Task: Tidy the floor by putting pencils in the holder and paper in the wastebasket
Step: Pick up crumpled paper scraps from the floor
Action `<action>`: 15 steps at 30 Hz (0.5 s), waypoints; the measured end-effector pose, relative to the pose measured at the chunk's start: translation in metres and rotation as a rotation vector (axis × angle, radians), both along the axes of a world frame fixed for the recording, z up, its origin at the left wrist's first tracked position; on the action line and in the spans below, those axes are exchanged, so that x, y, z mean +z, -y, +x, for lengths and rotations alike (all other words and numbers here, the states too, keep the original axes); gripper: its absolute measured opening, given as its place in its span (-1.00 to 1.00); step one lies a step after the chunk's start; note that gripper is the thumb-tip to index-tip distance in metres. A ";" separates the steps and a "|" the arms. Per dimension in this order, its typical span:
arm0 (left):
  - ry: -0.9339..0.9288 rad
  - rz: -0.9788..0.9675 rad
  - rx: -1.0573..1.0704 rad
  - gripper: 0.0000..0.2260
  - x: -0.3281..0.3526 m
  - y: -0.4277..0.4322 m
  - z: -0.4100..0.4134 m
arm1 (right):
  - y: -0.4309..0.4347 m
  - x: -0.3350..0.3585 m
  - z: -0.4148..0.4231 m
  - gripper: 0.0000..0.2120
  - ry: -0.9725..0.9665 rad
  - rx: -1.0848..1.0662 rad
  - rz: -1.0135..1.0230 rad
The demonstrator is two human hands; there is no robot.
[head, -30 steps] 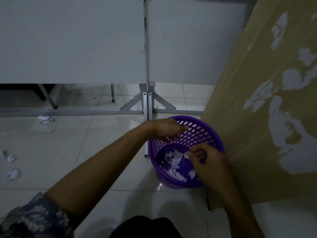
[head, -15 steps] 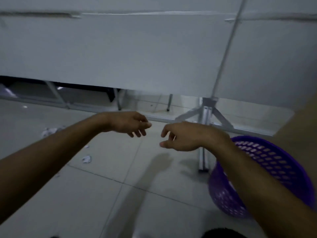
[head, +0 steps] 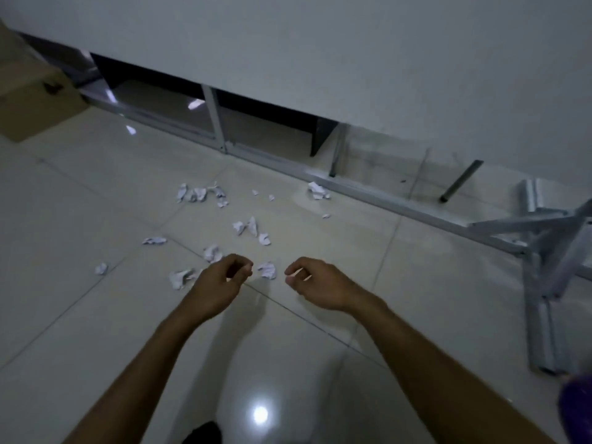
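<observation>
Hands over floor, mid-frame: left hand (head: 221,283) and right hand (head: 315,283) loosely curled, grip empty. Paper scraps (head: 246,227) scattered just beyond. Wastebasket (head: 576,408) at lower right edge. Step: gathering paper. Next: pinch nearest scrap (head: 267,270) between hands.

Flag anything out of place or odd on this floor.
Crumpled paper scraps lie strewn across the tiled floor ahead of both empty hands, one wad against the metal rail. No pencils show.
</observation>
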State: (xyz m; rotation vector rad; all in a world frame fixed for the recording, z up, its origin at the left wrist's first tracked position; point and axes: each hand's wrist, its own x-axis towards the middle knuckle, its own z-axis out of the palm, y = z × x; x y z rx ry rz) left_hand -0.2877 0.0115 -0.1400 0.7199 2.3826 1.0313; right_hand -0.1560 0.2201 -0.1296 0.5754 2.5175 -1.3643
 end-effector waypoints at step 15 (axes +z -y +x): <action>-0.348 0.049 0.083 -0.79 -0.155 0.074 -0.003 | 0.093 -0.130 -0.077 -0.52 -0.250 -0.436 0.320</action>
